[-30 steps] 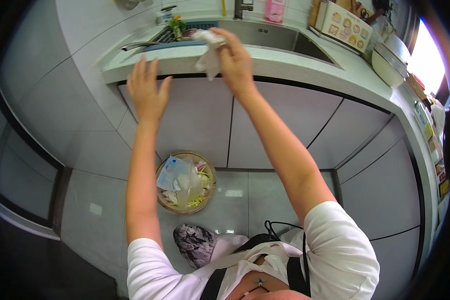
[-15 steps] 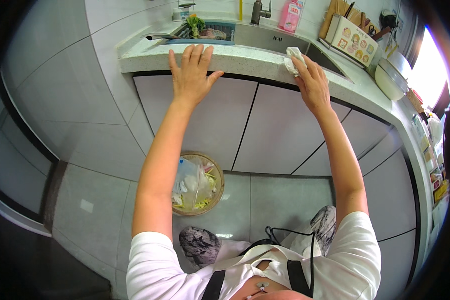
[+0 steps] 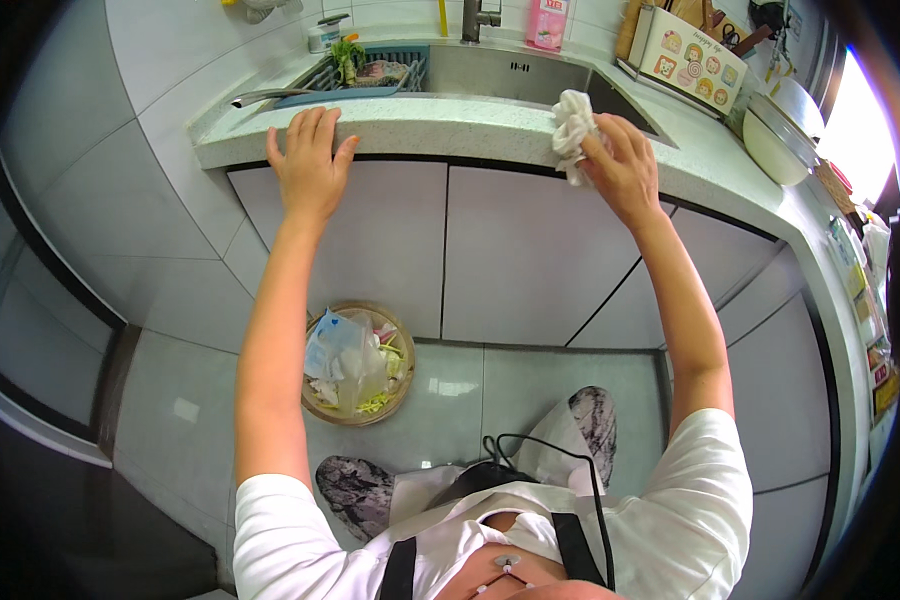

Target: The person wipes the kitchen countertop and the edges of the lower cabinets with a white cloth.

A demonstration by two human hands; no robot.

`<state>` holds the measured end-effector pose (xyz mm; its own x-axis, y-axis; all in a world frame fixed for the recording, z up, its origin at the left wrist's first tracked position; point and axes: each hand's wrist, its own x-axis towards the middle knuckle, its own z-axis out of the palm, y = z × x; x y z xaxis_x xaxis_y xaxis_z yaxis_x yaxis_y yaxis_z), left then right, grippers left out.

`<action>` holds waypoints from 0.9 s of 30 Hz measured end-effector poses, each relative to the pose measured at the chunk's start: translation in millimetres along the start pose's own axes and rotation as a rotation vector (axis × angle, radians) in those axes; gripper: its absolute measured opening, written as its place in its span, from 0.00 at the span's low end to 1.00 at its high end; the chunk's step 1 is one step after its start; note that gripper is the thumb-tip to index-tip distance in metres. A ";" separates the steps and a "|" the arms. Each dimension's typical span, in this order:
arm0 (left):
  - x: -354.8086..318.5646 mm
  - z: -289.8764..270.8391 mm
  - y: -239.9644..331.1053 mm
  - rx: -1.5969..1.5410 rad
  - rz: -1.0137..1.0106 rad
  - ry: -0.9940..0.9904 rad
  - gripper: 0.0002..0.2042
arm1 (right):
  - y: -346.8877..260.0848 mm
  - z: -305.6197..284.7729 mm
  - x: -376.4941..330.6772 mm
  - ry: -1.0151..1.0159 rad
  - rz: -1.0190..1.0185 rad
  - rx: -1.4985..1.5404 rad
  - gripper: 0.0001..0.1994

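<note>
White rag (image 3: 573, 135) gripped in R hand (image 3: 625, 168) at counter edge (image 3: 450, 122); L hand (image 3: 308, 168) open, flat.

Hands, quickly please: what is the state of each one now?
Left hand: open, flat on the counter edge, holding nothing.
Right hand: closed on a white cloth at the counter edge.

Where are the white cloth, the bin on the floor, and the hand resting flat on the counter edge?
White cloth (image 3: 573, 130), head view, on its bunched middle.
Waste bin (image 3: 403, 345), head view, on its right rim.
Left hand (image 3: 308, 165), head view, on the back of the hand.
</note>
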<state>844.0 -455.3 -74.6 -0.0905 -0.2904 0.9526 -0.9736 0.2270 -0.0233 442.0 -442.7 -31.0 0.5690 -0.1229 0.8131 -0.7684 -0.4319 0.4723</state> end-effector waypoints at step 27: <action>3.3 36.3 2.0 0.130 -0.111 0.308 0.18 | 9.6 21.0 2.3 0.396 -0.105 0.219 0.12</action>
<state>834.1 -489.5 -82.6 0.0657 -0.0082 0.9978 -0.9943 0.0834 0.0661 442.1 -465.9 -31.8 0.4518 0.2640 0.8522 -0.6084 -0.6075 0.5107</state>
